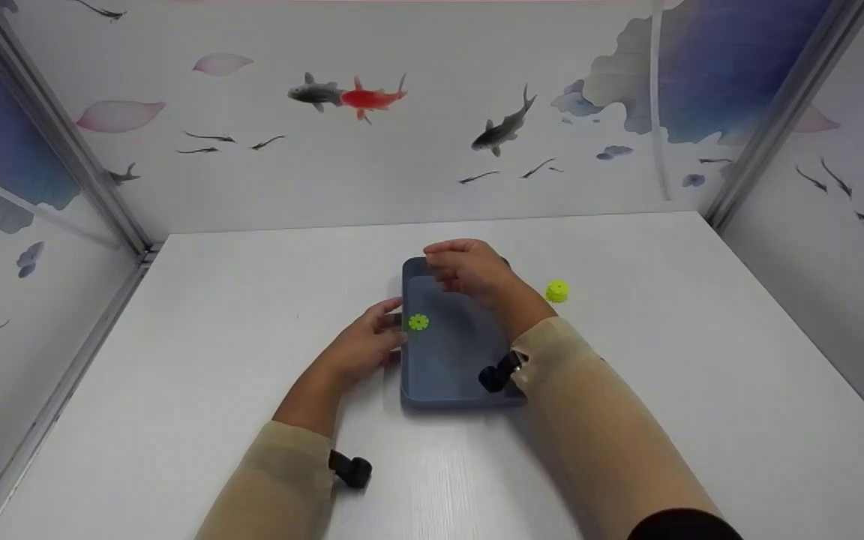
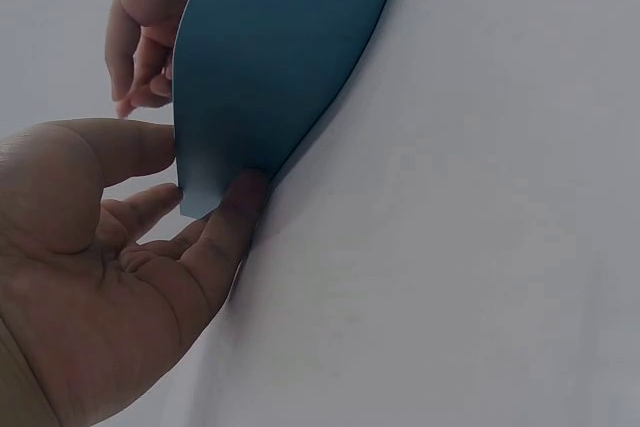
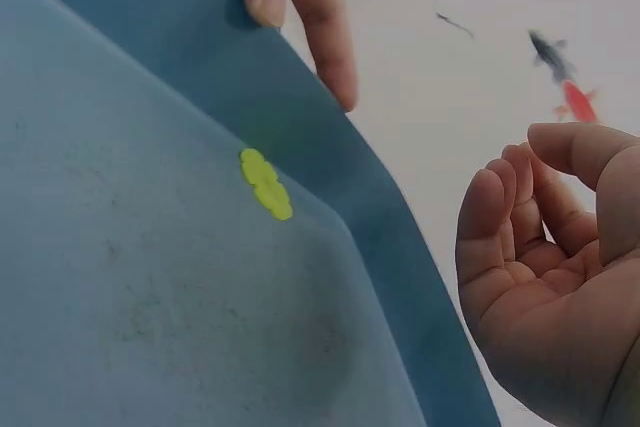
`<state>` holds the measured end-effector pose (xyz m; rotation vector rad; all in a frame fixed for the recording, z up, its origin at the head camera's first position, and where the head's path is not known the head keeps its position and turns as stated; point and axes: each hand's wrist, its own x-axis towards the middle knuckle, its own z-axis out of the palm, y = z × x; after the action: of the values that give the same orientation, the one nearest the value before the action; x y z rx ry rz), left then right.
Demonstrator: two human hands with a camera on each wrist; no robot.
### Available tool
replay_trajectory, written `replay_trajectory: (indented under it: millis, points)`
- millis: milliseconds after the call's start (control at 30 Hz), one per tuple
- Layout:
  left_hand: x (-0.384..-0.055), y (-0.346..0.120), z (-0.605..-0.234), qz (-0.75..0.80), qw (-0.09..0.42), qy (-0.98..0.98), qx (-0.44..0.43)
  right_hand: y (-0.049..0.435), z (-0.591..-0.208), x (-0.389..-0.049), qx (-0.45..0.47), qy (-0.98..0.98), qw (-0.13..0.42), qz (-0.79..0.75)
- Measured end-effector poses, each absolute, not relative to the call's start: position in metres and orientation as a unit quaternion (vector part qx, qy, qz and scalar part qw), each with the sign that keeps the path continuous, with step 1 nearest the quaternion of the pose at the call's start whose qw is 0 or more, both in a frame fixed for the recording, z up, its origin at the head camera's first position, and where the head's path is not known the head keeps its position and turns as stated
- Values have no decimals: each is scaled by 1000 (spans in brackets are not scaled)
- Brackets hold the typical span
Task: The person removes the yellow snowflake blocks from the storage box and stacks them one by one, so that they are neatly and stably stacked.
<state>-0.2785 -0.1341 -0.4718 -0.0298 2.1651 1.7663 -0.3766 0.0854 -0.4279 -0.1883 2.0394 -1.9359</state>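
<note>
A shallow blue-grey rectangular tray (image 1: 439, 382) lies on the white table. Inside it, near the left wall, is a flat yellow-green flower-shaped piece (image 1: 418, 322); the right wrist view shows the same flower piece (image 3: 266, 185) by the sloping wall. My left hand (image 1: 368, 341) grips the tray's left side, its thumb at the rim and fingers against the outer wall. Over the tray's far end hovers my right hand (image 1: 469, 270), fingers loosely bent. Nothing shows between those fingers in the right wrist view, where the right hand (image 3: 560, 267) is apart from the tray wall.
A small stack of yellow-green flower pieces (image 1: 557, 291) stands on the table right of the tray, beside my right forearm. White panels printed with fish (image 1: 499, 131) enclose the back and sides. My right forearm hides part of the tray's right side.
</note>
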Motion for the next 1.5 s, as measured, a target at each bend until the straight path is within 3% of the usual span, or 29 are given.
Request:
replay_trajectory:
  millis: [833,1133,1500]
  points:
    - [-279,-136,-473,611,178,771,-5,80,-466,-386,-145,817,236,-505]
    - [-278,-136,-471,622,175,763,20,80,-463,-387,-207,858,237,-406]
    - [-277,-136,-472,625,168,762,23,73,-455,-383,-199,894,237,-325]
